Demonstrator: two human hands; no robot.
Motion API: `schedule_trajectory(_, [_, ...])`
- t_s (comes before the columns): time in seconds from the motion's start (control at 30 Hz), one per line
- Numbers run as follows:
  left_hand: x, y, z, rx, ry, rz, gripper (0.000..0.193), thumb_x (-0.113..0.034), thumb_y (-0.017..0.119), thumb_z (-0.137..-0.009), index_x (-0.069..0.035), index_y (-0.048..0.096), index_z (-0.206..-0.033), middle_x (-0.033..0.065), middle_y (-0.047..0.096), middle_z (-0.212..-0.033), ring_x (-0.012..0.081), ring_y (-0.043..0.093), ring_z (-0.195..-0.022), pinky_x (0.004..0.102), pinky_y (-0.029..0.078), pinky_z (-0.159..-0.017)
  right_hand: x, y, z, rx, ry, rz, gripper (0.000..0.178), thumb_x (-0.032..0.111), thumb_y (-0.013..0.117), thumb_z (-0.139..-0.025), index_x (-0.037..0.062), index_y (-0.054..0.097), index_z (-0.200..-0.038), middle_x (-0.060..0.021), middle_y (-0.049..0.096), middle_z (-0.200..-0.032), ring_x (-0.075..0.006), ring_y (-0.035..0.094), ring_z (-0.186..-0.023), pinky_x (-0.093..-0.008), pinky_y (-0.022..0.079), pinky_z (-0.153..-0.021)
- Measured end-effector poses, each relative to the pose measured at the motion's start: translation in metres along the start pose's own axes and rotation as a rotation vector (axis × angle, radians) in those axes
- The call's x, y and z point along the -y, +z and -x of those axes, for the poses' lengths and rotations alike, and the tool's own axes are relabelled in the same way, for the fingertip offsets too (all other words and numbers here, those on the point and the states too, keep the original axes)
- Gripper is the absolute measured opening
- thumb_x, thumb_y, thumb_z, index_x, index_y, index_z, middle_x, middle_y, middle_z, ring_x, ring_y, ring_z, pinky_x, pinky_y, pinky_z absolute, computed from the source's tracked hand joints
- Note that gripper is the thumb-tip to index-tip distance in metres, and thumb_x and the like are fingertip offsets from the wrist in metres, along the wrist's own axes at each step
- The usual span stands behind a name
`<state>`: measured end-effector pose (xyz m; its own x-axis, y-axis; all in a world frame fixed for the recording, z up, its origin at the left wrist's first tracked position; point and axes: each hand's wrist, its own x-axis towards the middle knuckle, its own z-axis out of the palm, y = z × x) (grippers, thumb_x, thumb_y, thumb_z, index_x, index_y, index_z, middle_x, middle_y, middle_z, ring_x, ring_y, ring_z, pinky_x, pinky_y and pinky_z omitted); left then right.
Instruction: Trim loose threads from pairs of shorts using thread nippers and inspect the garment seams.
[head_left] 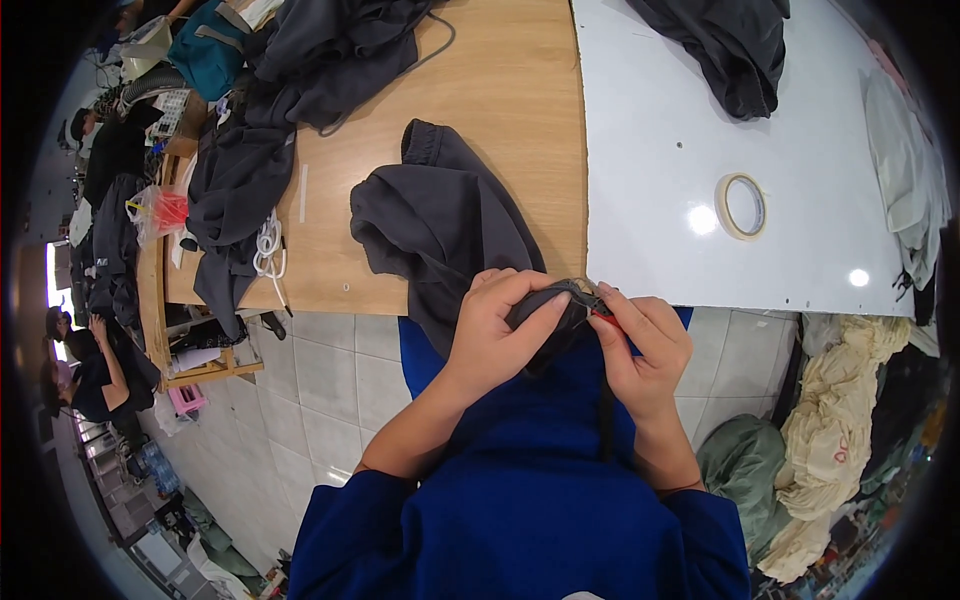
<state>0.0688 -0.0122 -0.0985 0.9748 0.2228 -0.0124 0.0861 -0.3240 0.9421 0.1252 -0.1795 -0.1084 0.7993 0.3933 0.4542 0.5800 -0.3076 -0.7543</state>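
Note:
A dark grey garment (455, 215) lies bunched across the table's front edge, an elasticated end pointing away from me. Its near end is gathered up in my left hand (505, 325), thumb and fingers pinched on the cloth. Close beside it, my right hand (645, 350) is closed around a small red-handled tool (606, 318) whose tip meets the held edge of the fabric. The fingers hide most of that tool, so its exact kind cannot be made out. Both hands are just in front of the table, over my blue clothing.
The wooden tabletop (510, 70) joins a white board (650, 220) bearing a roll of tape (742, 206). More dark garments (330, 60) are heaped far left, near a white cord (268, 245). Cream cloth bundles (835, 420) sit low on the right. Another person (100, 375) is at far left.

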Motion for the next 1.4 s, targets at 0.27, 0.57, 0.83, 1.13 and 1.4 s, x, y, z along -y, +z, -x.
schedule_trajectory(0.27, [0.006, -0.001, 0.004, 0.012, -0.036, 0.16, 0.012, -0.002, 0.059, -0.085, 0.003, 0.063, -0.096, 0.0047, 0.062, -0.086, 0.0093, 0.056, -0.078, 0.0214, 0.044, -0.071, 0.002, -0.01, 0.002, 0.097, 0.23, -0.232, 0.034, 0.001, 0.07, -0.073, -0.0015, 0.066, -0.106, -0.0078, 0.057, -0.068, -0.0128, 0.05, -0.056, -0.0214, 0.038, -0.053])
schedule_trajectory(0.57, [0.007, 0.0, 0.003, 0.084, -0.076, 0.259, 0.016, -0.002, 0.057, -0.088, 0.004, 0.062, -0.102, 0.0037, 0.058, -0.087, 0.008, 0.054, -0.08, 0.0201, 0.043, -0.072, 0.001, -0.003, 0.003, 0.108, 0.252, -0.303, 0.036, 0.001, 0.07, -0.075, -0.0007, 0.064, -0.11, -0.0068, 0.057, -0.07, -0.0117, 0.049, -0.059, -0.0212, 0.038, -0.054])
schedule_trajectory(0.83, [0.005, -0.001, 0.002, 0.115, -0.054, 0.286, 0.018, -0.005, 0.058, -0.088, 0.003, 0.062, -0.103, 0.0032, 0.057, -0.087, 0.0087, 0.052, -0.079, 0.0204, 0.041, -0.072, 0.002, 0.001, 0.003, 0.106, 0.255, -0.329, 0.036, 0.001, 0.07, -0.075, 0.0003, 0.065, -0.111, -0.0054, 0.055, -0.068, -0.011, 0.048, -0.058, -0.021, 0.037, -0.054])
schedule_trajectory(1.13, [0.003, 0.003, 0.0, 0.044, -0.037, 0.323, 0.015, -0.008, 0.061, -0.085, 0.0, 0.065, -0.097, 0.0048, 0.06, -0.074, 0.014, 0.051, -0.07, 0.0259, 0.04, -0.066, -0.002, 0.003, 0.006, 0.076, 0.25, -0.348, 0.034, 0.001, 0.069, -0.076, 0.0005, 0.065, -0.11, -0.005, 0.056, -0.067, -0.0105, 0.048, -0.057, -0.0208, 0.037, -0.053])
schedule_trajectory(1.4, [0.003, 0.002, 0.0, 0.049, -0.047, 0.323, 0.014, -0.009, 0.061, -0.084, -0.002, 0.065, -0.096, 0.0038, 0.06, -0.074, 0.0143, 0.052, -0.069, 0.0265, 0.04, -0.069, -0.002, -0.004, 0.004, 0.125, 0.253, -0.34, 0.036, 0.002, 0.069, -0.077, 0.0004, 0.064, -0.113, -0.0054, 0.056, -0.068, -0.0104, 0.047, -0.057, -0.0208, 0.036, -0.053])
